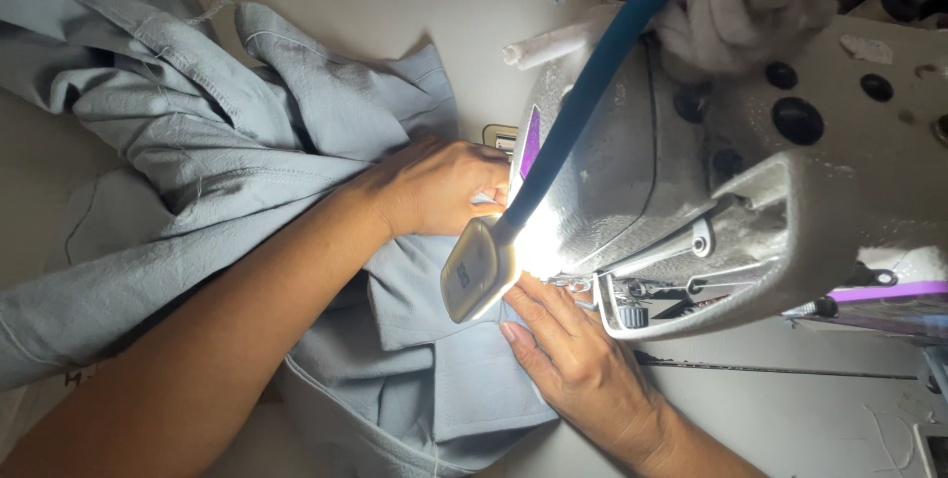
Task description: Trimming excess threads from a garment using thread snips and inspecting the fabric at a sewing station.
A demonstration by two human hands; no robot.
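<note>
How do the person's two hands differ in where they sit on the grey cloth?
The left hand lies behind the lamp head, knuckles up, fingers reaching under the sewing machine. The right hand sits nearer the camera, fingertips pointing at the needle area. The left forearm crosses the grey cloth; the right comes from the table edge. Both press the cloth flat.

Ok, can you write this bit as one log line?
left hand: flat on grey cloth | right hand: pressing cloth by needle | sewing machine | lamp: on
</note>
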